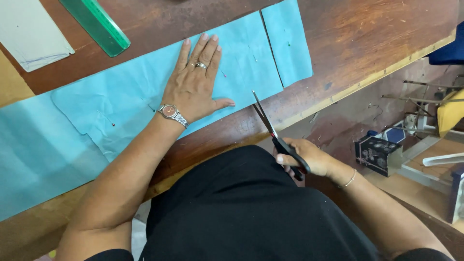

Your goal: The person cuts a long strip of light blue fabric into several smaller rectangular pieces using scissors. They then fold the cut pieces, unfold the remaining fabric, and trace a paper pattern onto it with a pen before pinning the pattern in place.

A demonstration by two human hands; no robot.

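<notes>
At the far left edge a pale paper piece (pixel 31 31) lies on the wooden table (pixel 377 34), and just right of it a green ruler (pixel 96 24) runs slantwise toward the top edge. Below them a long strip of blue cloth (pixel 43 154) stretches across the table from the lower left up to the right. A smaller blue piece lies on top of it, held with pins (pixel 113 124).

The left hand (pixel 195 84) rests flat on the cloth, palm down, fingers straight and close together, thumb spread to the right. It grips nothing; it only presses the cloth down. A ring sits on one finger and a metal watch (pixel 171 112) on the wrist. Another pin shows just right of the fingers.

Right of the hand a cut runs through the cloth from the top edge down, and a narrow blue strip (pixel 289 41) lies just beyond it, nearly touching the main part.

The scissors (pixel 278 135) are black-handled, with the blades almost closed and the tips pointing up toward the lower edge of the cloth, just beside it near the thumb. The right hand (pixel 309 157) is closed round the handles, fingers through the loops, at the table's near edge. A thin bracelet (pixel 350 180) circles that wrist.

At the far right, below the table, a dark box (pixel 377 152) stands on the floor among other clutter.
</notes>
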